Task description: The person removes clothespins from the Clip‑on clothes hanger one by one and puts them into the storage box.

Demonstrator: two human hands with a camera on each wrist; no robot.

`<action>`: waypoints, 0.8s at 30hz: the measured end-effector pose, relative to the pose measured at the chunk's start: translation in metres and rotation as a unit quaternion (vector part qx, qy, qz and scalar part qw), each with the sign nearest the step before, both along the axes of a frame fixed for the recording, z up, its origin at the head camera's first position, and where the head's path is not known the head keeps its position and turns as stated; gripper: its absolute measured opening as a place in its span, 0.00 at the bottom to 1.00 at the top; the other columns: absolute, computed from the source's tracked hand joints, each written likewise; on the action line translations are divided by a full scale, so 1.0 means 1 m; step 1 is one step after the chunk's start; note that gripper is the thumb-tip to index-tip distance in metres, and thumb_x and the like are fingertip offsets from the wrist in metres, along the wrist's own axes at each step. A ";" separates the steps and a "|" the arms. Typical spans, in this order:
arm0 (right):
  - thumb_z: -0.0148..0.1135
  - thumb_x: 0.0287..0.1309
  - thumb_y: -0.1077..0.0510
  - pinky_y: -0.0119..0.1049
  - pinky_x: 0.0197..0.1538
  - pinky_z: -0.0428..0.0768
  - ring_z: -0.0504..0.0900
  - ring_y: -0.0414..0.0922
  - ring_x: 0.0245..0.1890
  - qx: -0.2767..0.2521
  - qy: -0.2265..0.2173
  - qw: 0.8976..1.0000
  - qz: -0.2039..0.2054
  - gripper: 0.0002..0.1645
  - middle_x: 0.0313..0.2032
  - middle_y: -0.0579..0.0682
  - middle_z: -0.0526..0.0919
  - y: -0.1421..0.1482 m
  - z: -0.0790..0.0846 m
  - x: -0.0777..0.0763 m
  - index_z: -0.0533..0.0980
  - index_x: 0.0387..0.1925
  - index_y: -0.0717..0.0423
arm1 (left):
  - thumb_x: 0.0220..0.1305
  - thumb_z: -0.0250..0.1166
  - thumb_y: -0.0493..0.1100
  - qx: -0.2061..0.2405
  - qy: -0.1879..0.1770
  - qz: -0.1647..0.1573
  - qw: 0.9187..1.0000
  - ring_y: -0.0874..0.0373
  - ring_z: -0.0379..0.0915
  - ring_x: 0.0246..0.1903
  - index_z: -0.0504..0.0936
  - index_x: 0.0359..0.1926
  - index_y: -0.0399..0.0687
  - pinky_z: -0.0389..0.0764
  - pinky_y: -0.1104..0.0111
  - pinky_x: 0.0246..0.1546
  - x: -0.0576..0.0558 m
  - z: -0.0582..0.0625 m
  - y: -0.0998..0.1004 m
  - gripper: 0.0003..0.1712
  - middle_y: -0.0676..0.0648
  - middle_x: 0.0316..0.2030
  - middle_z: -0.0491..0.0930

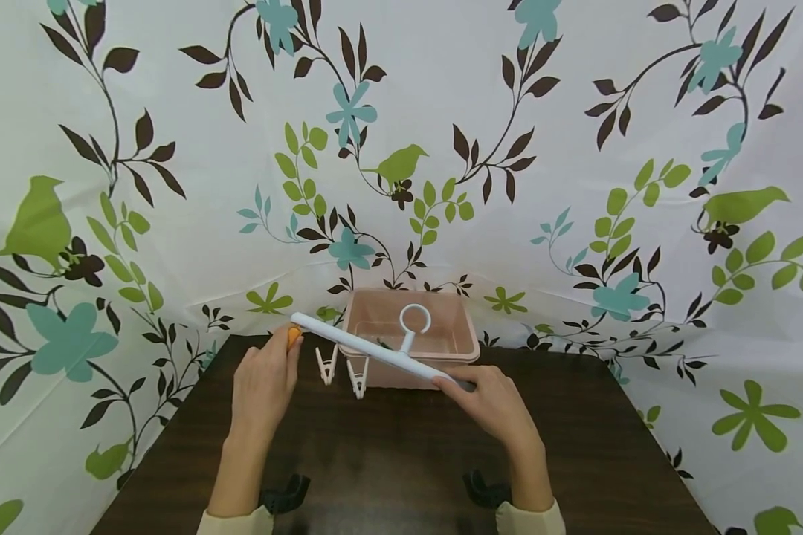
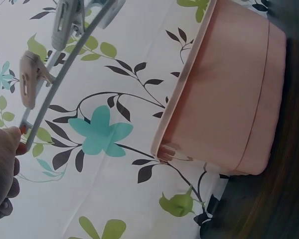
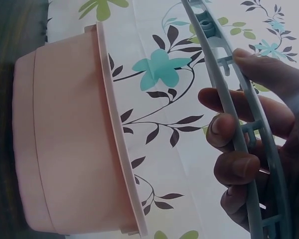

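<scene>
A pale blue clip hanger (image 1: pixel 375 351) with a ring hook (image 1: pixel 415 319) is held up, slanting, in front of the pink bin. My right hand (image 1: pixel 491 401) grips its right end; in the right wrist view, fingers curl around the slotted bar (image 3: pixel 229 99). At the other end my left hand (image 1: pixel 262 383) pinches a small orange clothespin (image 1: pixel 294 336), mostly hidden by the fingers. Two whitish clothespins (image 1: pixel 326 366) hang from the bar near the left hand. In the left wrist view, one of these clothespins (image 2: pixel 29 79) looks beige beside my thumb.
The pink plastic bin (image 1: pixel 465 349) stands at the back of the dark wooden table (image 1: pixel 388 461), with something dark and green partly visible inside. Behind the table hangs a white curtain (image 1: pixel 194 223) printed with leaves, flowers and birds.
</scene>
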State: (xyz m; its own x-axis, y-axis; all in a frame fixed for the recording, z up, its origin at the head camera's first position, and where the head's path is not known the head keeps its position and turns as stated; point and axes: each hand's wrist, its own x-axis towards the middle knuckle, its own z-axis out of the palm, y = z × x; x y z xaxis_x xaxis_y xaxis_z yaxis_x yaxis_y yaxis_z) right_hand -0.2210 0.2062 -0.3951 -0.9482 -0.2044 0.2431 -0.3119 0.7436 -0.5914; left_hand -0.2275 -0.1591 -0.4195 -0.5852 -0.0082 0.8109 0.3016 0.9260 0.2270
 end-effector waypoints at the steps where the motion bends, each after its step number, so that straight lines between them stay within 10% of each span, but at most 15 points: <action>1: 0.67 0.63 0.22 0.39 0.37 0.76 0.78 0.38 0.31 0.000 0.002 1.000 -0.002 0.20 0.35 0.31 0.88 0.000 -0.001 0.000 0.89 0.50 0.19 | 0.72 0.72 0.37 0.008 -0.009 0.001 1.000 0.55 0.55 0.17 0.78 0.49 0.33 0.59 0.64 0.23 0.001 -0.001 0.000 0.14 0.44 0.20 0.77; 12: 0.68 0.65 0.26 0.38 0.31 0.71 0.70 0.41 0.24 -0.007 0.064 0.997 -0.029 0.25 0.27 0.37 0.80 0.008 -0.002 0.000 0.89 0.56 0.28 | 0.79 0.65 0.40 0.070 -0.073 -0.019 0.995 0.46 0.72 0.20 0.79 0.57 0.38 0.73 0.51 0.20 -0.002 -0.004 -0.004 0.13 0.41 0.31 0.83; 24: 0.70 0.67 0.32 0.37 0.34 0.72 0.76 0.40 0.31 -0.013 0.118 0.993 -0.027 0.18 0.42 0.34 0.91 0.012 0.000 -0.001 0.90 0.53 0.29 | 0.86 0.47 0.61 0.124 -0.214 -0.057 0.967 0.46 0.81 0.39 0.76 0.70 0.49 0.80 0.44 0.38 -0.016 -0.019 0.004 0.29 0.44 0.44 0.84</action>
State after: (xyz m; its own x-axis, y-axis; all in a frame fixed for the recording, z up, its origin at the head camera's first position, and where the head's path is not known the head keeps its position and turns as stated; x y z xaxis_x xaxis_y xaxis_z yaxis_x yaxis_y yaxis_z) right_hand -0.2221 0.2179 -0.3949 -0.8735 -0.1451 0.4647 -0.4042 0.7480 -0.5263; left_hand -0.2431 -0.1550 -0.4380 -0.8749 -0.0882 0.4762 0.2274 0.7933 0.5648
